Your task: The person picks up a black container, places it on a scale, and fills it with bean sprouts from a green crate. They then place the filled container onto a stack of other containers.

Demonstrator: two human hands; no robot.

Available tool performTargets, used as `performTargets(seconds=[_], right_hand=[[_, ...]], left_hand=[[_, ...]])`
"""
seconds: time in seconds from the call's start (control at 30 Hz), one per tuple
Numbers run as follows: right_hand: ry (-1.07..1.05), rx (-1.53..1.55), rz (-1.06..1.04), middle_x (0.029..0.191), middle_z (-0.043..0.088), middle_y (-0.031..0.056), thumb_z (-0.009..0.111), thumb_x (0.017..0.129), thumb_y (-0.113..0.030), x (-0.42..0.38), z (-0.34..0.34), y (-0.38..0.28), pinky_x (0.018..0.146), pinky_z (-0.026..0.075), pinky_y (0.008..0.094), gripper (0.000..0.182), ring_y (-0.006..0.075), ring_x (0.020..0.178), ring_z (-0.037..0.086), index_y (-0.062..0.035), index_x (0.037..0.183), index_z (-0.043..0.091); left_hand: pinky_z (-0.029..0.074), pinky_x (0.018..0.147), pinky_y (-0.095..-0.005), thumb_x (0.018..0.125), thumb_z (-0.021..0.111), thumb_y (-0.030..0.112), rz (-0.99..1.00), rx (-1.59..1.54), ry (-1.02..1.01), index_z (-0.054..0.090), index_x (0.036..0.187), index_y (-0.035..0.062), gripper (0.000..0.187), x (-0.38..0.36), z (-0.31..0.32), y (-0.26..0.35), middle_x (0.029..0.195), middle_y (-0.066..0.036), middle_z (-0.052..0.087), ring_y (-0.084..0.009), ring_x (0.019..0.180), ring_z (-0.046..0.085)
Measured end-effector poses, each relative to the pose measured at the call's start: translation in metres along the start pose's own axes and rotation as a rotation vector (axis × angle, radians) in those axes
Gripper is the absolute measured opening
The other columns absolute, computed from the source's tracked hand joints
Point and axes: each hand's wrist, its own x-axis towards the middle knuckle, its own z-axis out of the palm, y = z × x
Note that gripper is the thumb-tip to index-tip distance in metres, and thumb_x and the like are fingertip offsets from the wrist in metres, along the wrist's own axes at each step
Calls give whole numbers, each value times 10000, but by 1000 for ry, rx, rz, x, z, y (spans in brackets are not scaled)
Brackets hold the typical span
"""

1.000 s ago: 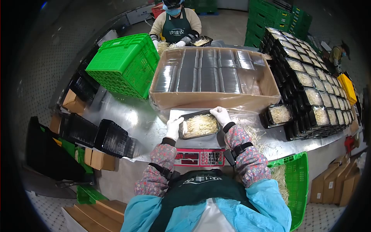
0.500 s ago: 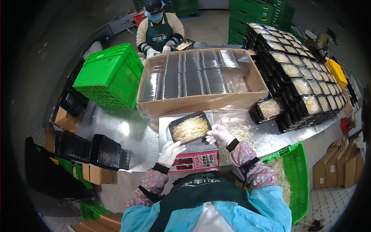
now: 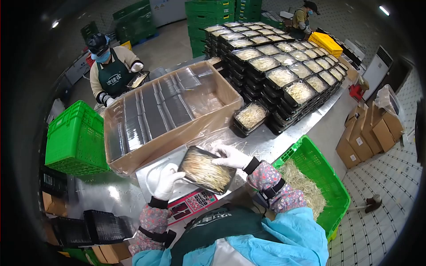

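Lifting off the scale [image 3: 162, 177], the black tray [image 3: 207, 170] of sprouts now hangs tilted above it, gripped by the left hand [image 3: 167, 180] at its near-left edge and the right hand [image 3: 232, 156] at its far-right rim, so weighing looks finished. Filled trays [image 3: 284, 75] stack far right on the steel table [image 3: 270, 144]; a green crate [image 3: 313, 177] sits near right.

- A tray of sprouts [image 3: 205, 170] sat above the scale [image 3: 188, 205] on the tabletop [image 3: 266, 142].
- The cardboard box [image 3: 166, 116] lay behind it.
- Stacked trays [image 3: 284, 66] stood to the box's right.
- A crate [image 3: 317, 186] lay right of the scale.
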Motion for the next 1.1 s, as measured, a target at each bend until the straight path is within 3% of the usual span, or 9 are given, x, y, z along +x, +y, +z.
performTargets(seconds=[0.27, 0.37, 0.5, 0.67, 0.73, 0.83, 0.9, 1.03, 1.1], right_hand=[[994, 248, -124, 806, 570, -16, 707, 813, -75, 28, -153, 49, 720, 431, 231, 158, 61, 763, 520, -59, 884, 567], [1215, 488, 66, 598, 533, 48, 721, 800, -91, 53, -204, 87, 323, 443, 319, 303, 145, 336, 434, -73, 949, 457], [1127, 406, 55, 604, 563, 20, 724, 833, -212, 50, -219, 112, 405, 511, 321, 244, 139, 426, 540, -114, 704, 541], [1453, 360, -41, 716, 578, 18, 620, 942, -330, 20, -183, 135, 554, 490, 242, 298, 95, 618, 548, -38, 901, 575], [1565, -10, 143, 826, 638, 103, 586, 946, -358, -10, -165, 172, 684, 490, 353, 368, 194, 694, 585, 7, 905, 604], [1180, -780, 814, 1095, 644, 219, 513, 921, -366, -42, -121, 166, 929, 437, 456, 419, 361, 1057, 596, -5, 1083, 651], [1280, -1329, 513, 1306, 551, 224, 492, 927, -364, -36, -73, 214, 1067, 338, 504, 493, 388, 1238, 488, -23, 1275, 569], [568, -967, 178, 1413, 444, 243, 462, 978, -331, 6, 1, 194, 1145, 230, 463, 485, 386, 1361, 351, -38, 1364, 487], [615, -822, 81, 1414, 444, 241, 483, 971, -321, 27, 3, 190, 1141, 242, 459, 492, 388, 1359, 352, -31, 1369, 478]], left_hand=[[520, 903, -342, 956, 569, 141, 138, -7, 5, 500, 1248, -26, 343, 20, 54, 32, 1160, -140, 598, -214, 1055, 619], [519, 875, -305, 985, 517, 142, 90, 88, 84, 525, 1236, -33, 306, 17, 41, 19, 1140, -148, 628, -211, 1014, 643], [519, 841, -276, 983, 525, 162, 116, 207, 225, 559, 1207, -17, 289, 0, 19, 12, 1112, -131, 647, -181, 972, 655], [520, 855, -298, 986, 515, 155, 177, 199, 498, 553, 1231, -13, 300, -50, -28, 10, 1135, -132, 633, -202, 984, 647], [520, 856, -301, 988, 509, 156, 187, 180, 613, 548, 1237, -14, 304, -77, -61, 1, 1140, -132, 629, -205, 983, 645], [518, 858, -306, 996, 495, 163, 194, 135, 797, 532, 1251, -23, 318, -111, -88, -4, 1136, -136, 625, -207, 972, 642], [517, 858, -308, 997, 496, 168, 205, 141, 827, 526, 1257, -26, 326, -123, -94, -6, 1133, -138, 624, -206, 969, 642], [516, 863, -315, 990, 509, 159, 196, 163, 883, 537, 1248, -17, 313, -137, -97, -5, 1136, -140, 623, -208, 968, 640], [517, 864, -318, 988, 511, 154, 199, 174, 893, 542, 1243, -15, 307, -146, -100, -6, 1137, -140, 623, -210, 970, 640]])
